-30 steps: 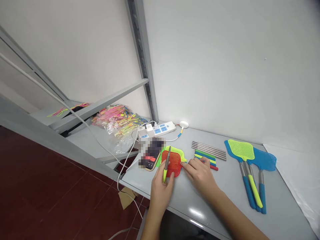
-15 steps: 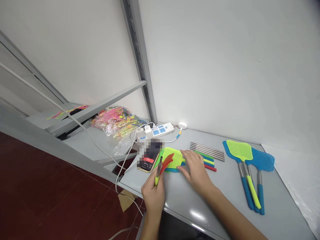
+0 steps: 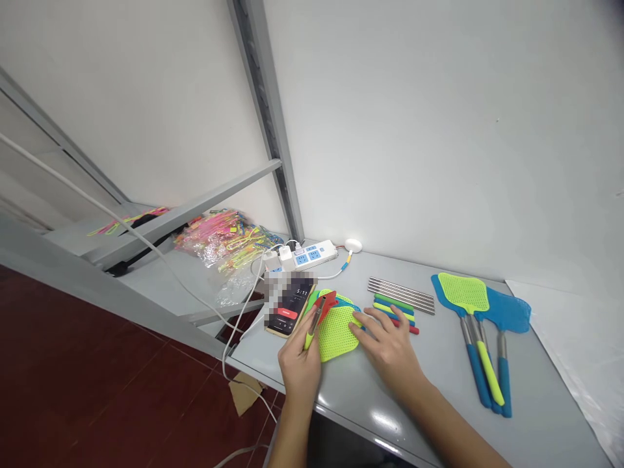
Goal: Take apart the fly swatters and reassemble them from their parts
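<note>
My left hand (image 3: pixel 301 361) is closed around a metal rod with a yellow-green grip (image 3: pixel 309 339). A red plastic piece (image 3: pixel 327 304) rises beside the rod, apparently in the same hand. At its right, my right hand (image 3: pixel 390 344) pinches the edge of a yellow-green mesh fly swatter head (image 3: pixel 340 335), its other fingers curled loosely above the table. More green and blue swatter heads (image 3: pixel 347 301) lie partly hidden behind that one. Just beyond my right fingers are several coloured grip tubes (image 3: pixel 394 305) in green, blue, yellow and red.
Thin metal rods (image 3: pixel 402 294) lie in a row behind the tubes. Fly swatters (image 3: pixel 492 364) are piled at the right. A phone (image 3: pixel 292 305), a power strip (image 3: pixel 312 255) with cables and a small white device (image 3: pixel 353 245) stand left. Bagged colourful items (image 3: pixel 219 237) fill the lower shelf.
The yellow-green swatter head has shifted toward me, with my right hand at its edge. Blue and green heads now show behind it. The rod in my left hand has tilted slightly to the right.
</note>
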A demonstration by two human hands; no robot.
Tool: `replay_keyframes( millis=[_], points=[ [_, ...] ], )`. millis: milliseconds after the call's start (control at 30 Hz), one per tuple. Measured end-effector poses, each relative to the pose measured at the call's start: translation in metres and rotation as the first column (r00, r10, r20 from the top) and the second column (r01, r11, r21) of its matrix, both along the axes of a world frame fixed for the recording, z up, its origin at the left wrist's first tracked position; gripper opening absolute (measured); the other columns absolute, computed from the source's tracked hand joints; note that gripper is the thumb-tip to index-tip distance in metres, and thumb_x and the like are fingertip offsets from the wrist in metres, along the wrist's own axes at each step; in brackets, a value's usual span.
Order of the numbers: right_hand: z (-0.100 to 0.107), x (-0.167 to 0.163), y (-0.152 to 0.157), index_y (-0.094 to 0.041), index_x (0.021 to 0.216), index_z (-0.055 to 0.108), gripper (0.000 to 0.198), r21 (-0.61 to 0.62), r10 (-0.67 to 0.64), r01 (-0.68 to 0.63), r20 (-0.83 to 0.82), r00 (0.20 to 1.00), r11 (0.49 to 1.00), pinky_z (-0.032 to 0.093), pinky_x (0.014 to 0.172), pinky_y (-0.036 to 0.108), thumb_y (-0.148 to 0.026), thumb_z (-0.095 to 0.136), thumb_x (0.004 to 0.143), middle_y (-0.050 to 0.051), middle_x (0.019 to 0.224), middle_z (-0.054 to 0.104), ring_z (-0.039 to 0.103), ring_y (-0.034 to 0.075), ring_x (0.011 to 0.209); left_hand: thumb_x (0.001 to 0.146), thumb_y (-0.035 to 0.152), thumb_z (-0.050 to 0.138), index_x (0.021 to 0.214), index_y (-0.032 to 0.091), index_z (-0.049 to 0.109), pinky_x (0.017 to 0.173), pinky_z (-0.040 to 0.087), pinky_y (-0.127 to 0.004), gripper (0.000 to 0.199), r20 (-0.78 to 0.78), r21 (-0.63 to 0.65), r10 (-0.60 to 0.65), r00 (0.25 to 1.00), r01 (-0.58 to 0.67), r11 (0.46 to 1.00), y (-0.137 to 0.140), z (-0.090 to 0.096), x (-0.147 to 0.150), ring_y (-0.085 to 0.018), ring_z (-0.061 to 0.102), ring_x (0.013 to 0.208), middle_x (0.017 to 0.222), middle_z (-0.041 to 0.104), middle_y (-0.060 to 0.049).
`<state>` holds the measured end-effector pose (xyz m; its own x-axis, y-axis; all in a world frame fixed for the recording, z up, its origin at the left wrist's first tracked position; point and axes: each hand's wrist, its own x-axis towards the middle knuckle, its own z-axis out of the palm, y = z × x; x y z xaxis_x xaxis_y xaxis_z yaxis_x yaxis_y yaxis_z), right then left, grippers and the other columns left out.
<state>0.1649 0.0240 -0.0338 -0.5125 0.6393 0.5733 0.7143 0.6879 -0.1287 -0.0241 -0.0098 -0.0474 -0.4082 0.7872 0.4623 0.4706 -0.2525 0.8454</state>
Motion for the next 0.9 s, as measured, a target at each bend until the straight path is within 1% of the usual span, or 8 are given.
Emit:
replay_keyframes(
  millis=[167, 300, 400, 500, 600, 733, 833, 900],
  points=[
    [0.002, 0.015, -0.002, -0.025, 0.102, 0.066, 0.024, -0.001, -0.051, 0.051, -0.115, 0.992, 0.999, 0.022, 0.105, 0.051, -0.01, 0.049, 0.094, 0.003, 0.105, 0.071, 0.059, 0.021, 0.102, 0.091, 0.022, 0.055, 0.124, 0.024, 0.064, 0.105, 0.045, -0.039, 0.035, -0.023, 0.005, -0.017, 1.0, 0.017, 1.0, 0.003, -0.001, 0.002, -0.024, 0.059, 0.119, 0.129, 0.063, -0.004],
    [0.002, 0.009, 0.011, -0.022, 0.091, 0.063, 0.023, 0.013, 0.055, -0.054, -0.158, 0.986, 0.998, 0.031, 0.101, 0.046, -0.007, 0.045, 0.094, 0.003, 0.093, 0.069, 0.058, 0.018, 0.092, 0.09, 0.022, 0.057, 0.123, 0.023, 0.065, 0.103, 0.047, -0.038, 0.034, -0.001, 0.029, 0.03, 1.0, -0.03, 0.999, 0.002, -0.001, 0.002, -0.024, 0.061, 0.117, 0.125, 0.066, -0.005],
    [0.0, -0.001, 0.02, -0.02, 0.081, 0.057, 0.023, 0.031, 0.118, -0.114, -0.172, 0.978, 0.993, 0.04, 0.089, 0.041, -0.004, 0.045, 0.092, 0.004, 0.086, 0.065, 0.054, 0.017, 0.083, 0.089, 0.02, 0.058, 0.123, 0.022, 0.065, 0.101, 0.048, -0.038, 0.034, -0.011, 0.055, 0.047, 0.999, -0.046, 0.997, 0.001, -0.002, 0.001, -0.024, 0.062, 0.115, 0.123, 0.067, -0.005],
    [0.001, -0.003, 0.021, -0.02, 0.078, 0.052, 0.023, 0.06, 0.144, -0.135, -0.197, 0.97, 0.989, 0.042, 0.076, 0.036, -0.002, 0.045, 0.09, 0.004, 0.082, 0.063, 0.051, 0.017, 0.077, 0.089, 0.016, 0.057, 0.124, 0.022, 0.064, 0.102, 0.048, -0.037, 0.037, -0.068, 0.089, 0.018, 0.998, -0.012, 0.996, 0.002, -0.004, 0.0, -0.023, 0.062, 0.115, 0.124, 0.066, -0.004],
    [0.006, 0.01, 0.013, -0.02, 0.084, 0.052, 0.022, 0.097, 0.157, -0.137, -0.243, 0.957, 0.986, 0.044, 0.075, 0.036, 0.001, 0.045, 0.087, 0.006, 0.088, 0.064, 0.054, 0.018, 0.082, 0.088, 0.012, 0.054, 0.127, 0.024, 0.061, 0.103, 0.047, -0.037, 0.042, -0.134, 0.099, -0.027, 0.991, 0.04, 0.994, 0.003, -0.005, -0.001, -0.021, 0.06, 0.117, 0.127, 0.064, -0.003],
    [0.004, 0.043, -0.007, -0.021, 0.095, 0.05, 0.029, 0.113, 0.136, -0.102, -0.357, 0.924, 0.988, 0.048, 0.079, 0.038, 0.004, 0.044, 0.082, 0.011, 0.103, 0.064, 0.059, 0.021, 0.098, 0.087, 0.007, 0.048, 0.129, 0.024, 0.06, 0.105, 0.045, -0.037, 0.046, -0.264, 0.023, -0.121, 0.957, 0.132, 0.991, 0.006, -0.004, 0.0, -0.02, 0.057, 0.122, 0.131, 0.061, -0.004],
    [-0.008, 0.063, -0.031, -0.023, 0.099, 0.047, 0.03, 0.047, 0.07, -0.055, -0.461, 0.885, 0.997, 0.05, 0.08, 0.037, 0.001, 0.048, 0.081, 0.012, 0.113, 0.065, 0.061, 0.023, 0.106, 0.085, 0.007, 0.047, 0.126, 0.024, 0.062, 0.103, 0.048, -0.036, 0.047, -0.381, -0.08, -0.138, 0.914, 0.116, 0.99, 0.005, -0.002, 0.004, -0.02, 0.058, 0.121, 0.132, 0.061, -0.004],
    [-0.018, 0.069, -0.048, -0.024, 0.1, 0.045, 0.029, -0.028, -0.001, -0.016, -0.534, 0.845, 0.999, 0.05, 0.08, 0.036, -0.003, 0.051, 0.082, 0.01, 0.115, 0.066, 0.063, 0.023, 0.107, 0.083, 0.008, 0.048, 0.124, 0.025, 0.064, 0.1, 0.049, -0.035, 0.047, -0.434, -0.145, -0.144, 0.889, 0.089, 0.985, 0.003, 0.0, 0.007, -0.021, 0.06, 0.118, 0.13, 0.062, -0.003]
  ],
)
